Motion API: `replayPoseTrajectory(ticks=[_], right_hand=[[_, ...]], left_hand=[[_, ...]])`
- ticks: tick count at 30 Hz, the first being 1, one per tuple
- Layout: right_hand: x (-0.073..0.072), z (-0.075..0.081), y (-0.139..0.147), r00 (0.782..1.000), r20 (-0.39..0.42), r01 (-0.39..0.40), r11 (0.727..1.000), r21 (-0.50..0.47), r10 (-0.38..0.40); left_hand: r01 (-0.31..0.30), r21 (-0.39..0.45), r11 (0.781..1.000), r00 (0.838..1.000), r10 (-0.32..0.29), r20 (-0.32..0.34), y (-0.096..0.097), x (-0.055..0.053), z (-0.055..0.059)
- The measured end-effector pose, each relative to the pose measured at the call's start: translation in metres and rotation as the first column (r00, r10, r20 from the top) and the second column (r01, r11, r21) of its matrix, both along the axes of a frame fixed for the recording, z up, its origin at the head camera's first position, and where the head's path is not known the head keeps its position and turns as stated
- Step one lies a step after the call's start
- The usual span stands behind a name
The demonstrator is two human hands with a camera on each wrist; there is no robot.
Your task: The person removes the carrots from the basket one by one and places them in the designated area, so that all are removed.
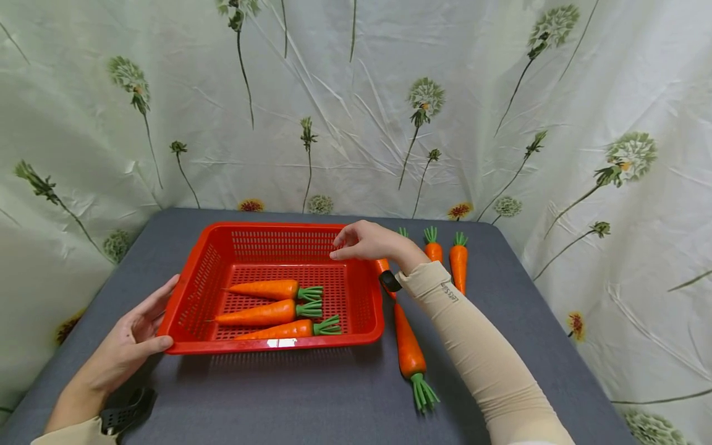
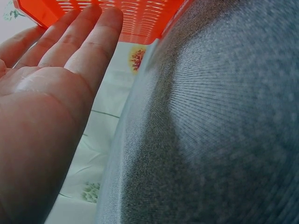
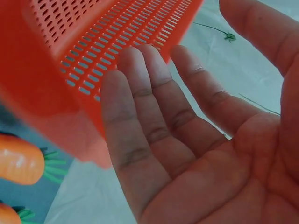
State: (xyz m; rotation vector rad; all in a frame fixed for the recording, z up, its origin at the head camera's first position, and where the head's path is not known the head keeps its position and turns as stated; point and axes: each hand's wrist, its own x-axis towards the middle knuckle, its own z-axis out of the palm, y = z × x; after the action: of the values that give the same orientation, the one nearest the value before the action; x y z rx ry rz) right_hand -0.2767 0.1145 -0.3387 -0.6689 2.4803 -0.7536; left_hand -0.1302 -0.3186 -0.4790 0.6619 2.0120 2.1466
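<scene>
A red plastic basket (image 1: pixel 267 347) with slotted walls stands on the table. Inside lie three carrots with green tops: a back one (image 1: pixel 267 288), a middle one (image 1: pixel 258 313) and a front one (image 1: pixel 278 330), tips to the left. At the basket's left front corner, my left hand (image 1: pixel 125 337) touches the rim with its thumb; its straight fingers lie along the outer wall in the left wrist view. My right hand (image 1: pixel 364 241) hovers at the basket's right back corner, fingers loosely bent and holding nothing. The right wrist view shows its bare palm (image 3: pixel 201 182).
Right of the basket, a carrot (image 1: pixel 410 349) lies with its green top toward me. Farther back are more carrots (image 1: pixel 458 266), some partly hidden by my right forearm. A grey cloth covers the table (image 1: pixel 267 402). Behind it hangs a flowered curtain (image 1: pixel 356 123).
</scene>
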Motion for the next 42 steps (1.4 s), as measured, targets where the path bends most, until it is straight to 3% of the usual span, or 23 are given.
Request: replayPoseTrajectory(ticks=[6, 16, 33, 42], right_hand=[[-0.013, -0.003, -0.020, 0.998, 0.023, -0.057, 0.998, 0.012, 0.057], [-0.029, -0.018, -0.056, 0.985, 0.058, -0.164, 0.986, 0.033, 0.162], [-0.032, -0.045, -0.098, 0.981, 0.135, -0.150, 0.987, 0.059, 0.141], [-0.026, -0.052, -0.111, 0.960, 0.224, -0.195, 0.975, 0.103, 0.169]], left_hand=[[-0.015, -0.023, 1.000, 1.000, 0.015, 0.004, 0.000, 0.000, 0.000], [-0.004, 0.007, 1.000, 1.000, 0.004, -0.008, -0.001, 0.000, 0.001], [0.047, 0.056, 0.997, 0.999, -0.046, -0.026, -0.002, -0.002, 0.000], [0.017, 0.023, 1.000, 1.000, -0.016, -0.014, -0.002, -0.001, 0.001]])
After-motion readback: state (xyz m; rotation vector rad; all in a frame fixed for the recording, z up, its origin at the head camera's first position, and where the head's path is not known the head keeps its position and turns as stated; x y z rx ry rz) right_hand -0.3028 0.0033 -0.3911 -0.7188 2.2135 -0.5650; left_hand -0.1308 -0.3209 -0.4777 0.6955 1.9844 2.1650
